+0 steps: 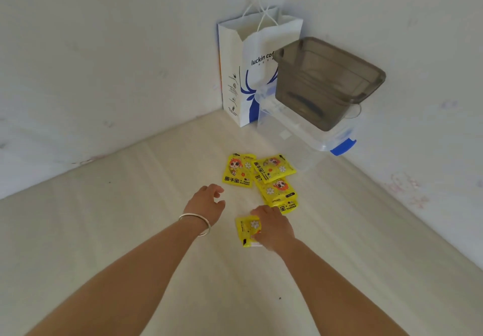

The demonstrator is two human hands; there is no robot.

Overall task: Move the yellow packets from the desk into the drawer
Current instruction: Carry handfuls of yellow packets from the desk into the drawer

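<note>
Your right hand pinches the nearest yellow packet for lifting; left hand hovers loose-fingered, empty, at 9 o'clock of it.

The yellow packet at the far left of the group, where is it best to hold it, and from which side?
The far-left yellow packet lies flat and separate on its left side, with the left hand open just before it. Probably best: pinch its free left or near edge, coming from the near-left, since other packets crowd its right side.

The nearest yellow packet is partly covered by the right hand. The lowest packet of the pile is overlapped. The paper bag lettering is cut short by the grey bin.
</note>
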